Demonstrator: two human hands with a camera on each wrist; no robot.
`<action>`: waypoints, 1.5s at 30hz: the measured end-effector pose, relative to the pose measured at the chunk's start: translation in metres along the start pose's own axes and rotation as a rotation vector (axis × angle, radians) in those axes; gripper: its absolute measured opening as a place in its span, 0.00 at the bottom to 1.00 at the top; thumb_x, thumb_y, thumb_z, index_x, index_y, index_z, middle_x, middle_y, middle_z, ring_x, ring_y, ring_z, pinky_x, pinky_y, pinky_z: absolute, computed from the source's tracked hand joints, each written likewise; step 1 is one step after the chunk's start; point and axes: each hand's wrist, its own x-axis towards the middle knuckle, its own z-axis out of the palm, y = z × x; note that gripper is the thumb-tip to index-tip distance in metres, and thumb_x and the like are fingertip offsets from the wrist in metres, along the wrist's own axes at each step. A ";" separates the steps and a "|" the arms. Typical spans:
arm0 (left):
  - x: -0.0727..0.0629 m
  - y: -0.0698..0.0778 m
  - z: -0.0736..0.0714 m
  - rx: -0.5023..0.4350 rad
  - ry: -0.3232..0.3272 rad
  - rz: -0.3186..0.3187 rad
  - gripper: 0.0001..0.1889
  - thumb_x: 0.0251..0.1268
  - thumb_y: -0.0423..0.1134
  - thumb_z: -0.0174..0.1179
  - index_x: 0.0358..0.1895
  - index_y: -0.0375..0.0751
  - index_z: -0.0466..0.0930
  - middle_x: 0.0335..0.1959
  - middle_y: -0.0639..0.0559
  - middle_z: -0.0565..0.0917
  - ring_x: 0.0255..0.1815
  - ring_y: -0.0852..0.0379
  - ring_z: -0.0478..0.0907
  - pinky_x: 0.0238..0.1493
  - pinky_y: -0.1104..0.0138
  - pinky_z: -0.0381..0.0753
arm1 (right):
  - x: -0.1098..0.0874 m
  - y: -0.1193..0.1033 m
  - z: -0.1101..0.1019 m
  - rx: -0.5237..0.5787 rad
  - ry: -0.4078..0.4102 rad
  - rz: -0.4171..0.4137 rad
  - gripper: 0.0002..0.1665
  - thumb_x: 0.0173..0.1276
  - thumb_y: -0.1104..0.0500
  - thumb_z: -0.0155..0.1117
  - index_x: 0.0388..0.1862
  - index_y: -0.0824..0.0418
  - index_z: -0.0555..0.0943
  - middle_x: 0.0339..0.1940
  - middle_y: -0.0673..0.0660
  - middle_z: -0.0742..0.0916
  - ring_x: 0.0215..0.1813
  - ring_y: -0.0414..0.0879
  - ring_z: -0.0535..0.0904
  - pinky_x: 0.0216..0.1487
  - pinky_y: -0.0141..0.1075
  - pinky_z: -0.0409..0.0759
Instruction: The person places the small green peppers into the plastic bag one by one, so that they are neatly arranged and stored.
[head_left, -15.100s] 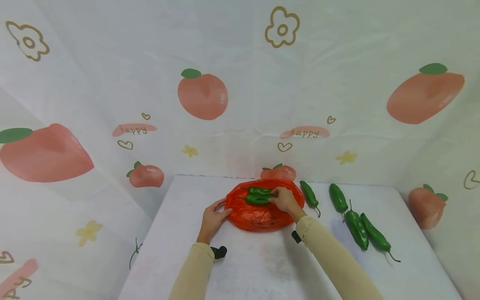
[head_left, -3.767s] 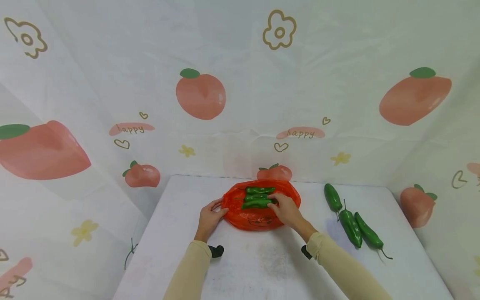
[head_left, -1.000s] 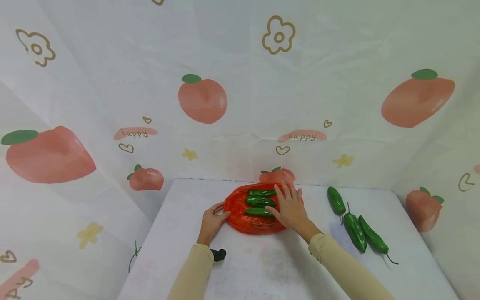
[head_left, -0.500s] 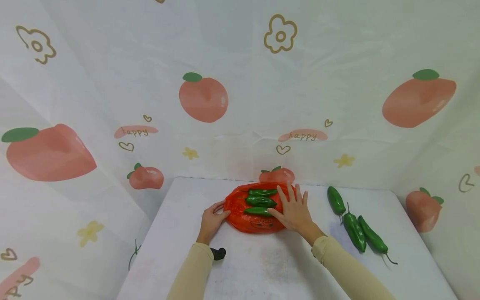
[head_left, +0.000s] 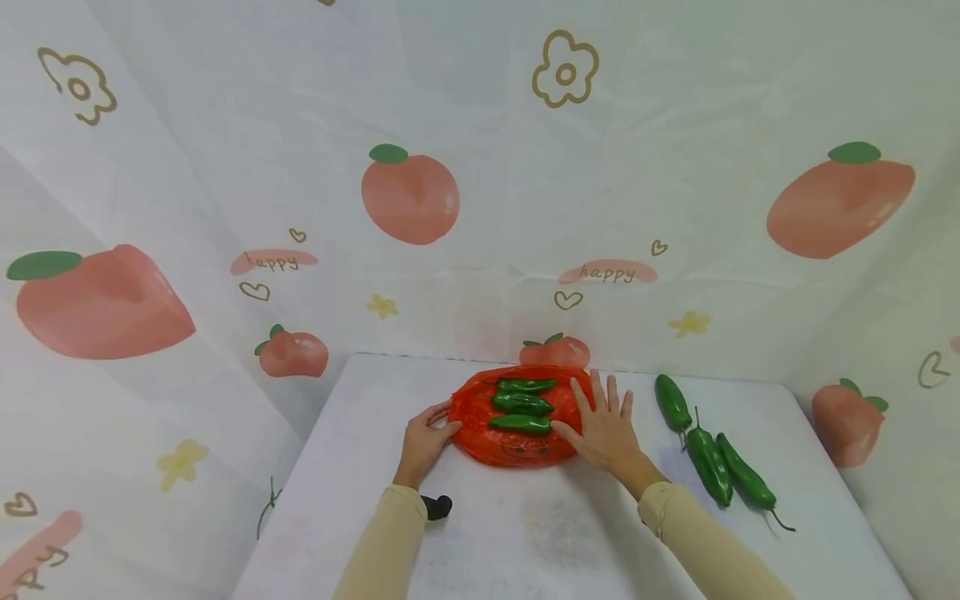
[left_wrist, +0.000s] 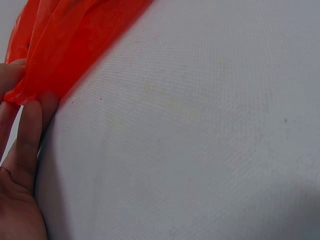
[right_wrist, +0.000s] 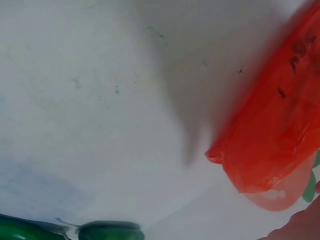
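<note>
Backdrop (head_left: 495,108): "happy" on two pink strokes (head_left: 608,271) | third stroke (head_left: 37,550): text cut off | red bag (head_left: 480,446): marks (right_wrist: 294,64) illegible

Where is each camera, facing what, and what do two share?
On the head, facing forward and down at a red plastic bag: left hand, right hand, sleeves.
On the left wrist, facing bag and table: fingers.
On the right wrist, facing table and bag: part of right hand.
Head and right wrist share green peppers.

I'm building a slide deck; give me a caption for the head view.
Left hand pinches a red bag under three green peppers; spread right hand beside them; three more peppers farther right.
</note>
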 end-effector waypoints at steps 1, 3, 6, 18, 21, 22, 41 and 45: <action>0.000 0.001 0.000 0.001 0.003 -0.005 0.26 0.63 0.48 0.72 0.64 0.50 0.82 0.62 0.45 0.85 0.47 0.56 0.87 0.53 0.63 0.88 | 0.000 0.001 0.000 0.003 0.001 0.003 0.56 0.69 0.27 0.54 0.84 0.56 0.52 0.86 0.68 0.49 0.83 0.75 0.39 0.77 0.77 0.35; 0.001 0.001 0.000 -0.005 -0.002 -0.009 0.25 0.64 0.48 0.71 0.64 0.50 0.81 0.63 0.45 0.85 0.47 0.55 0.87 0.54 0.63 0.88 | 0.000 0.003 -0.001 0.002 0.005 0.011 0.56 0.69 0.27 0.54 0.84 0.56 0.53 0.86 0.68 0.49 0.83 0.74 0.39 0.77 0.77 0.35; 0.001 0.001 0.000 -0.003 -0.009 -0.018 0.26 0.64 0.49 0.71 0.65 0.50 0.81 0.64 0.45 0.84 0.51 0.53 0.87 0.55 0.62 0.88 | 0.000 0.007 -0.001 -0.005 0.008 0.024 0.56 0.69 0.27 0.54 0.84 0.57 0.54 0.85 0.68 0.50 0.83 0.74 0.40 0.77 0.77 0.36; 0.001 -0.002 -0.004 -0.011 -0.039 -0.031 0.27 0.63 0.49 0.71 0.65 0.49 0.81 0.65 0.44 0.83 0.67 0.45 0.79 0.62 0.56 0.85 | -0.008 0.021 0.000 0.008 0.004 0.066 0.55 0.70 0.28 0.52 0.84 0.56 0.52 0.85 0.70 0.49 0.83 0.75 0.40 0.76 0.77 0.33; -0.001 -0.003 -0.005 -0.006 -0.044 -0.031 0.27 0.63 0.49 0.71 0.65 0.50 0.81 0.66 0.44 0.82 0.69 0.44 0.78 0.63 0.56 0.84 | -0.010 0.023 -0.001 0.018 0.014 0.069 0.54 0.71 0.28 0.52 0.84 0.55 0.53 0.85 0.70 0.50 0.83 0.75 0.40 0.76 0.78 0.34; -0.001 -0.003 -0.005 -0.010 -0.045 -0.028 0.27 0.63 0.49 0.71 0.65 0.49 0.81 0.66 0.44 0.82 0.69 0.44 0.78 0.63 0.55 0.84 | -0.010 0.024 -0.001 0.021 0.017 0.069 0.53 0.71 0.28 0.51 0.84 0.55 0.53 0.85 0.70 0.50 0.83 0.75 0.40 0.76 0.78 0.34; 0.004 -0.002 -0.005 -0.039 -0.050 -0.015 0.28 0.62 0.50 0.72 0.65 0.49 0.81 0.65 0.44 0.83 0.67 0.45 0.79 0.62 0.57 0.85 | -0.015 0.054 -0.004 0.013 0.030 0.124 0.51 0.74 0.29 0.46 0.83 0.60 0.54 0.84 0.74 0.51 0.82 0.76 0.42 0.75 0.79 0.33; 0.004 -0.002 -0.005 -0.044 -0.052 -0.024 0.28 0.61 0.49 0.73 0.65 0.50 0.81 0.65 0.44 0.83 0.67 0.45 0.80 0.61 0.58 0.85 | -0.018 0.061 -0.004 0.022 0.040 0.136 0.51 0.75 0.29 0.44 0.83 0.61 0.54 0.83 0.74 0.51 0.82 0.76 0.41 0.75 0.79 0.34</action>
